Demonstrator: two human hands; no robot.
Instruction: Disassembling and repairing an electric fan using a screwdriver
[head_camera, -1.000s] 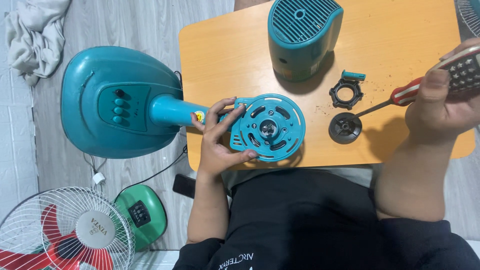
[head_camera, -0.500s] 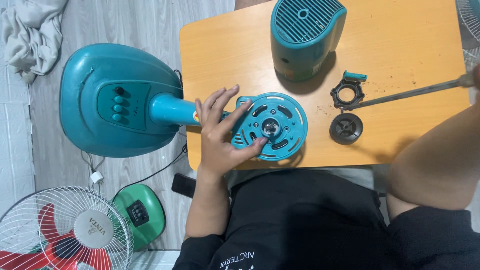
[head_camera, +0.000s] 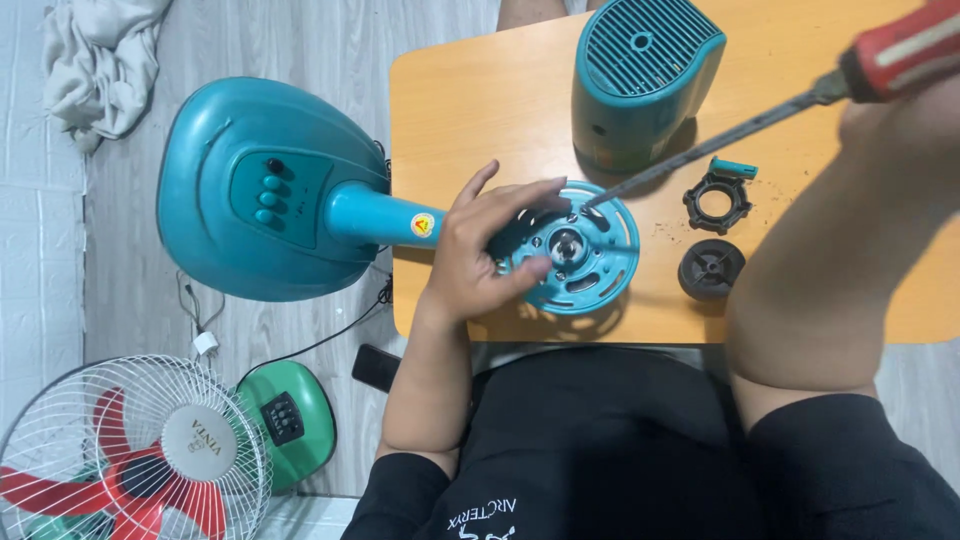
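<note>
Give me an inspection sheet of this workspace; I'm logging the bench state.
Surface: orange table, specks of debris near the parts.
Job's things: teal fan motor plate; screwdriver tip on it.
Clutter: teal rear housing; black ring nut; black cap.
Grippers: left hand steadies the plate; right hand holds the screwdriver.
Cables: cord on the floor.
Surroundings: teal fan base, second fan, cloth, phone.

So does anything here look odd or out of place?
The teal fan is in pieces: its motor cover stands apart on the table, and two black parts lie loose beside the round plate. Dark specks dot the table there.
</note>
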